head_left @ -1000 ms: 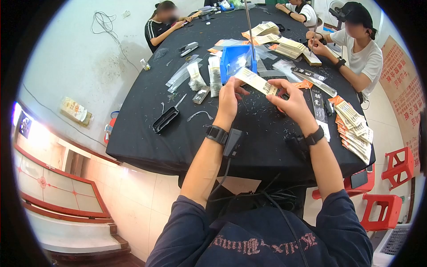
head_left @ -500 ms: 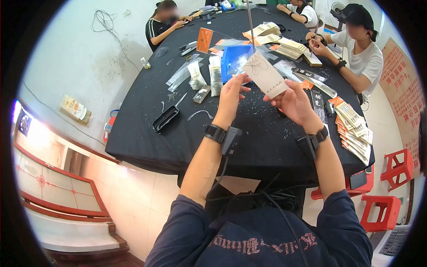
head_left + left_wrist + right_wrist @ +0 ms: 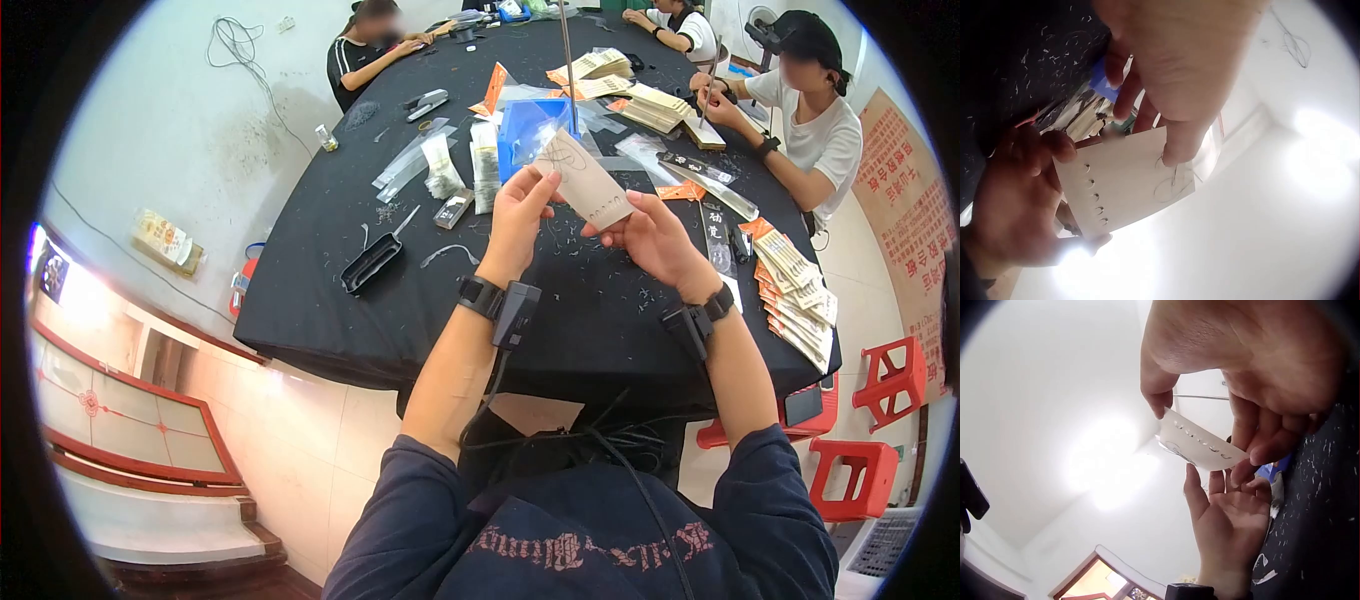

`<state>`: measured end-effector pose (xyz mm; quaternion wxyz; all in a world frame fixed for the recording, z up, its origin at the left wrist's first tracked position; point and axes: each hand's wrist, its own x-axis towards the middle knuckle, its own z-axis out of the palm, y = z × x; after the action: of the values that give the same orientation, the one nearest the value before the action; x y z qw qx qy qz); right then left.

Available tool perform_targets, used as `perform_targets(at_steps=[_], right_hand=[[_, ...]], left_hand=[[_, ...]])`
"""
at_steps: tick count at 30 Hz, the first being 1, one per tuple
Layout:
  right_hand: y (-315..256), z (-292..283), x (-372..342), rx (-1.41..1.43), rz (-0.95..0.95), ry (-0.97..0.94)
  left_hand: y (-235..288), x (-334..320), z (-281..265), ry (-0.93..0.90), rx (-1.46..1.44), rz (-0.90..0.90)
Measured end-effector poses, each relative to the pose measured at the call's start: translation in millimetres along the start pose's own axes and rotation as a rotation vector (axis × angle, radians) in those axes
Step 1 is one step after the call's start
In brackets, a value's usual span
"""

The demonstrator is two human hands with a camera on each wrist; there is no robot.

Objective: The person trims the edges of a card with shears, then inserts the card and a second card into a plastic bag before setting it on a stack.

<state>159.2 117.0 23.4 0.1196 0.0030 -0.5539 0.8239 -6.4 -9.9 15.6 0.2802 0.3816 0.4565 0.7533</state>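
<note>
A pale card is held up between both hands above the table. In the left wrist view, the card shows a row of small metal loops near one short edge and thin looped strands near the other. My left hand pinches the strand end, its thumb on the card's face. My right hand grips the looped end by its edges between thumb and fingers, also visible in the right wrist view. A blue bin stands just behind the card, partly covered by it.
A black open case, a stapler and bundles of thin strips lie to the left. Stacked orange-topped cards lie at the right, more farther back. A thin metal rod rises behind the bin. Other people sit around the table.
The card has turned from its printed side to its plain side, and my right hand has changed its hold. An orange-topped packet has appeared standing up behind the blue bin.
</note>
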Motion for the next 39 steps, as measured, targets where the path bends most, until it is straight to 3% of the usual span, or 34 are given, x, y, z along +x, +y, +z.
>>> perform_targets(at_steps=[23, 27, 29, 32, 39], right_hand=[[4, 0, 1, -0.002, 0.006, -0.040], [0, 7, 1, -0.412, -0.139, 0.172], [-1, 14, -3, -0.538, -0.218, 0.272], [-2, 14, -2, -1.017, -0.479, 0.396], [-8, 15, -2, -1.159, -0.585, 0.436]], left_hand=[[0, 0, -4, -0.051, -0.070, 0.006], [8, -2, 1, -0.052, -0.046, -0.016], [9, -1, 3, -0.057, -0.171, -0.058], [8, -1, 3, -0.058, -0.294, -0.091], [3, 0, -1, -0.077, -0.317, -0.090]])
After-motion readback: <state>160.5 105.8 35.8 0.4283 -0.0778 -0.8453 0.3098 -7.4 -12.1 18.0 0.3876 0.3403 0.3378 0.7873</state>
